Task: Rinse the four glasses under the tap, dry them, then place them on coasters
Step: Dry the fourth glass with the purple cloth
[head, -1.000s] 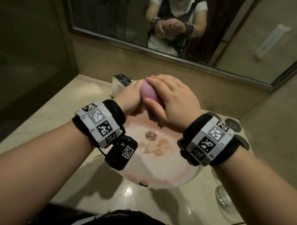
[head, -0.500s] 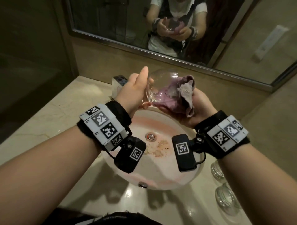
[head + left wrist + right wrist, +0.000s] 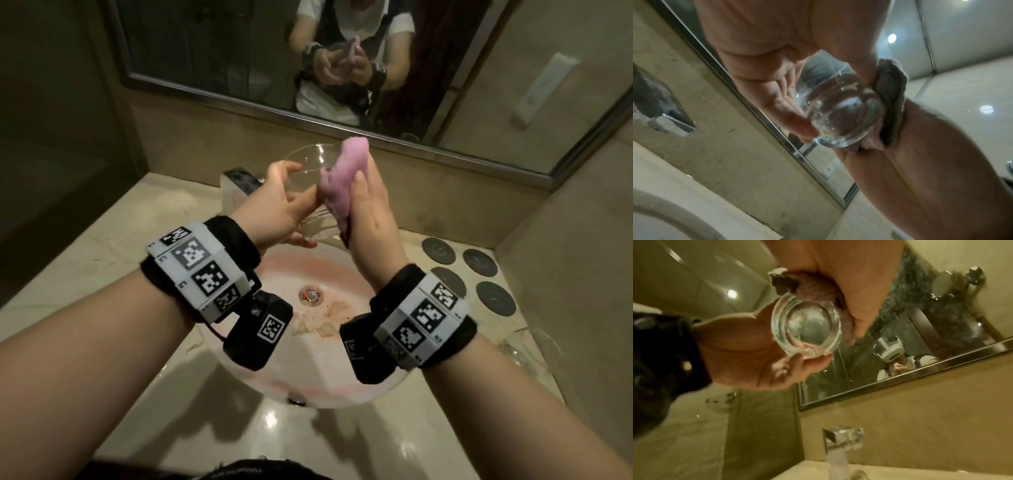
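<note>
My left hand (image 3: 284, 205) grips a clear glass (image 3: 308, 164) above the sink, its mouth tilted away toward the mirror. My right hand (image 3: 370, 219) holds a pink cloth (image 3: 342, 178) against the glass's right side, thumb lying along the cloth. In the left wrist view the thick glass base (image 3: 840, 113) sits between my fingers (image 3: 789, 116) and the cloth (image 3: 890, 104). The right wrist view looks up at the glass base (image 3: 805, 331) with the cloth (image 3: 818, 288) behind it. Several dark round coasters (image 3: 479, 262) lie bare at the back right of the counter.
A round basin (image 3: 308, 387) with a stained bottom and a drain lies below my hands. The chrome tap (image 3: 239, 185) stands behind my left hand. More clear glasses (image 3: 531, 346) stand on the counter right of my right wrist. A wall mirror (image 3: 205, 51) runs along the back.
My right hand has turned from cupping the glass and cloth from below to pressing the cloth against the glass's right side. The glass has turned in my left hand.
</note>
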`<state>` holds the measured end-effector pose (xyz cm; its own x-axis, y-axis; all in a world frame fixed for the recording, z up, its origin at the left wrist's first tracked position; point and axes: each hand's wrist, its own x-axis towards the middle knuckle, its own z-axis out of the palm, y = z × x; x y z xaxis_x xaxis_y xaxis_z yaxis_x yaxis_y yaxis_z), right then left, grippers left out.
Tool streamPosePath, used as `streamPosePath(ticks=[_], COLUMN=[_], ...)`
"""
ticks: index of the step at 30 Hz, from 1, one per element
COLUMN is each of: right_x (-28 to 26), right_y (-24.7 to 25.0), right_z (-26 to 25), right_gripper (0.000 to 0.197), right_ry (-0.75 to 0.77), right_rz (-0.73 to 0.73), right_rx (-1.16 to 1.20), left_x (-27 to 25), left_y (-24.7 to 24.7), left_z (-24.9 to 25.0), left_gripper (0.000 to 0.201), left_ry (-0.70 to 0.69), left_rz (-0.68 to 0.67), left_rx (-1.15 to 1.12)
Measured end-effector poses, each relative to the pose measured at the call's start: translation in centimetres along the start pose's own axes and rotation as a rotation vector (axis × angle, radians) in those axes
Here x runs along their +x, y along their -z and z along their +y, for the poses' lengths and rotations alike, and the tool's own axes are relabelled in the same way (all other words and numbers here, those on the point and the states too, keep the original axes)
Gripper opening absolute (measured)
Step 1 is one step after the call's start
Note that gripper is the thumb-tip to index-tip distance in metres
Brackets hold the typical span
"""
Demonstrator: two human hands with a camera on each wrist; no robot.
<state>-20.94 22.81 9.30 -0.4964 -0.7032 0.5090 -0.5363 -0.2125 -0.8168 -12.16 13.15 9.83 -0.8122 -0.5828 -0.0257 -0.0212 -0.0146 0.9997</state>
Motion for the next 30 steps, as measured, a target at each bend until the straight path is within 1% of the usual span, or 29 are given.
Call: streamPosePath(ticks=[1, 3, 5, 7, 8, 10, 12, 13, 15, 16, 18, 19, 20, 21, 23, 24, 26, 27, 29, 30], right_x=[-0.4, -1.2, -2.1, -2.5, -2.4, -2.0, -1.6, -1.4, -1.3, -1.3, -1.4, -1.4, -1.4, -1.3, -0.9, -0.9, -1.2, -1.4, -1.7, -1.9], right_y=[0.1, 0.5, 1.1, 1.8, 2.0, 2.2, 2.2, 2.0, 1.7, 1.5, 1.3, 1.2, 0.9, 0.7, 0.3, 0.3, 0.5, 0.6, 1.0, 1.2], right_z=[0.7, 2.2, 3.0, 3.1, 2.9, 2.4, 1.9, 1.8, 1.7, 1.8, 2.0, 2.3, 2.4, 2.4, 2.5, 2.5, 2.6, 2.8, 3.2, 3.5], right_gripper=[0.031, 0.044, 0.052, 0.050, 0.049, 0.045, 0.048, 0.049, 0.049, 0.049, 0.050, 0.048, 0.044, 0.041, 0.064, 0.069, 0.060, 0.055, 0.049, 0.047], right_ry=[0.016, 0.014, 0.044, 0.058, 0.040, -0.036, -0.136, -0.156, -0.116, -0.059, 0.039, 0.020, -0.060, -0.185, -0.467, -0.565, -0.708, -0.765, -0.855, -0.891], right_rz=[-0.015, -0.055, -0.093, -0.140, -0.157, -0.160, -0.136, -0.125, -0.115, -0.110, -0.120, -0.131, -0.136, -0.147, -0.136, -0.107, -0.002, 0.043, 0.109, 0.122], right_rx=[-0.034, -0.069, -0.103, -0.130, -0.135, -0.126, -0.085, -0.070, -0.113, -0.165, -0.231, -0.185, -0.081, 0.070, 0.363, 0.497, 0.789, 0.935, 1.098, 1.118], left_x=[-0.1, -0.4, -0.7, -0.8, -0.8, -0.7, -0.5, -0.5, -0.4, -0.4, -0.2, -0.1, 0.0, 0.0, 0.2, 0.2, 0.3, 0.3, 0.4, 0.4], left_y=[0.2, 0.3, 0.4, 0.6, 0.8, 1.2, 1.5, 1.7, 1.7, 1.7, 1.5, 1.3, 1.2, 1.0, 0.9, 0.9, 0.9, 0.8, 0.8, 0.8], left_z=[-0.2, -0.6, -0.8, -1.0, -1.1, -1.1, -1.0, -0.9, -0.7, -0.6, -0.6, -0.7, -0.7, -0.6, -0.7, -0.7, -0.9, -0.9, -1.0, -1.0], left_gripper=[0.079, 0.071, 0.081, 0.096, 0.098, 0.090, 0.080, 0.075, 0.063, 0.063, 0.079, 0.088, 0.094, 0.094, 0.089, 0.089, 0.093, 0.090, 0.079, 0.072], left_ry=[0.017, 0.046, 0.067, 0.118, 0.158, 0.224, 0.258, 0.269, 0.278, 0.281, 0.270, 0.258, 0.247, 0.233, 0.222, 0.221, 0.200, 0.180, 0.141, 0.138], left_rz=[-0.015, -0.050, -0.085, -0.136, -0.172, -0.240, -0.272, -0.285, -0.305, -0.302, -0.281, -0.277, -0.271, -0.262, -0.230, -0.221, -0.197, -0.172, -0.130, -0.125], left_rx=[-0.014, -0.038, -0.076, -0.152, -0.207, -0.294, -0.357, -0.403, -0.478, -0.491, -0.474, -0.459, -0.457, -0.471, -0.459, -0.418, -0.339, -0.301, -0.245, -0.248])
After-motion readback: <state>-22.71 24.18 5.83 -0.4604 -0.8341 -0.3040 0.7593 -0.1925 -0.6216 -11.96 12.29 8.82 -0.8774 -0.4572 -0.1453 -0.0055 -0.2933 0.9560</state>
